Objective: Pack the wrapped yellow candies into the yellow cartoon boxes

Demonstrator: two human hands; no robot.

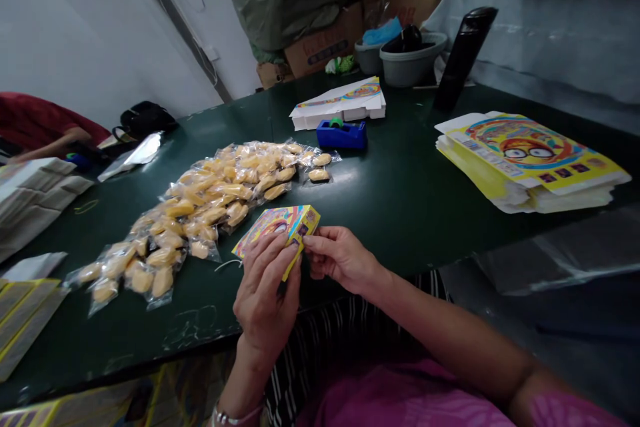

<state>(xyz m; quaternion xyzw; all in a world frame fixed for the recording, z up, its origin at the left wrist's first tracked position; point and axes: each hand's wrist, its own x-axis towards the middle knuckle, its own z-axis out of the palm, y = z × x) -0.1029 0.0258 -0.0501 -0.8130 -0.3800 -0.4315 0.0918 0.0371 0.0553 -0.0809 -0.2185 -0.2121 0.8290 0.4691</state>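
A small yellow box point(309, 219) with a colourful print is held up over the table's near edge. My left hand point(267, 283) is wrapped round its left and near sides. At its right end my right hand point(343, 255) pinches the edge with thumb and forefinger, the other fingers curled. Left of the box lies a heap of yellow pieces in clear wrappers point(220, 190). A blue tape dispenser point(341, 135) with a green roll stands beyond the box.
A dark green table point(395, 193) bears flat printed cartons point(540, 153) at right and a white carton stack point(345, 103) behind the dispenser. Grey tubs point(407, 63) and a black upright object point(463, 57) stand at the back. A person in red point(45, 117) sits far left.
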